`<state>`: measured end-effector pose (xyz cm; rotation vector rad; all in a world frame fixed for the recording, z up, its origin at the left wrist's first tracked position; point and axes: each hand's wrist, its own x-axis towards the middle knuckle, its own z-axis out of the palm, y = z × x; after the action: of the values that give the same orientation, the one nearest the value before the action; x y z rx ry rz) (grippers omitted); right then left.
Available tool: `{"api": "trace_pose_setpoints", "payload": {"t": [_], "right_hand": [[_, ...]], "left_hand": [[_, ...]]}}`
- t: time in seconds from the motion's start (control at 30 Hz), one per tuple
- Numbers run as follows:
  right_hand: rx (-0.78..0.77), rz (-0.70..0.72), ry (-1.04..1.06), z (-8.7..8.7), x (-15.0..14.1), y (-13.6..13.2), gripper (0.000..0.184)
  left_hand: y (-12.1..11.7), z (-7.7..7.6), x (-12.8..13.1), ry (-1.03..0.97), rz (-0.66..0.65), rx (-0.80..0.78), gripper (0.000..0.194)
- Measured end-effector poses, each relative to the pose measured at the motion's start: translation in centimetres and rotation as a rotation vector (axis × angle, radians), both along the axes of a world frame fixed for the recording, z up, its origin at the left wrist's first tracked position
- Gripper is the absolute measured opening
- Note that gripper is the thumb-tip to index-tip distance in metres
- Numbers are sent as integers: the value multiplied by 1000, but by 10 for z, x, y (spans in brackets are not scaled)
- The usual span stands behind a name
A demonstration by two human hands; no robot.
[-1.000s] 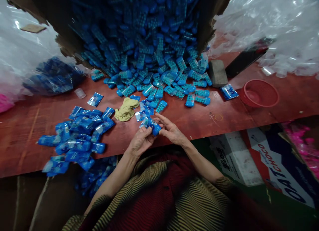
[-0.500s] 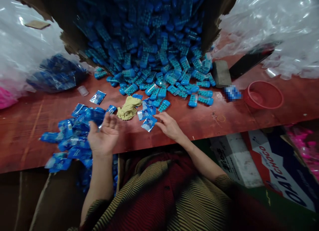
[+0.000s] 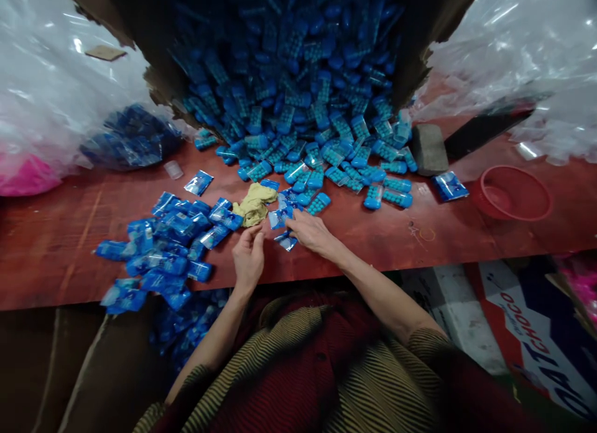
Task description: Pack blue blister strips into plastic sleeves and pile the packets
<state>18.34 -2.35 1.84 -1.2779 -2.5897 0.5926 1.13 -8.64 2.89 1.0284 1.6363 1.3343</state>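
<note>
My right hand (image 3: 313,235) is pinched at small blue-and-white packets (image 3: 280,218), with one packet at its fingertips and another under its fingers. To the left, my left hand (image 3: 249,259) is closed, thumb against curled fingers; anything in them is hidden. A crumpled yellow cloth (image 3: 254,204) lies just beyond it. Beside that hand spreads a pile of filled blue packets (image 3: 175,234). Beyond both hands lie many small clear bottles (image 3: 319,203) with blue caps and blue beads inside, spilling from a torn cardboard box (image 3: 422,47).
A red plastic basket (image 3: 515,193), a grey block (image 3: 429,148) and a flat blue packet (image 3: 450,186) are at the right of the red table (image 3: 345,262). Clear plastic bags (image 3: 513,41) flank the box. More blue packets (image 3: 186,324) lie below the table's front edge.
My left hand has come in from beside the pile towards my right hand, and its open fingers have closed. My right hand has shifted over the packets. The view has swung slightly left.
</note>
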Motion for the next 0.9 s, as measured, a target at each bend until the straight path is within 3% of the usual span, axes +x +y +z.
{"api": "trace_pose_setpoints", "payload": {"t": [0.1,0.23,0.37,0.47,0.53,0.6,0.7,0.8,0.9], "right_hand": [[-3,-32,29,-5,-1,-1,7],[21,-39,14,-6,1,-5,7],[19,-50,102,0,9,-9,8],[-52,-82,213,4,15,-7,7],[-130,-103,321,4,16,-4,8],[-209,-151,476,3,15,-2,8],[-336,-290,728,0,6,-5,7],[-451,-409,925,-2,-6,-15,9],[-539,-411,1041,0,-13,-23,16]], "left_hand": [[9,3,-15,464,-79,83,29],[24,-7,-37,1024,-170,-37,38],[24,-27,-59,1191,-169,-63,42],[18,-27,-68,1186,-162,-47,45],[13,-20,-63,1111,-112,-29,46],[9,-11,-47,908,-41,10,44],[4,-1,-8,290,-33,-7,44],[4,0,29,-314,-87,-217,50],[10,0,45,-574,-77,-273,46]]}}
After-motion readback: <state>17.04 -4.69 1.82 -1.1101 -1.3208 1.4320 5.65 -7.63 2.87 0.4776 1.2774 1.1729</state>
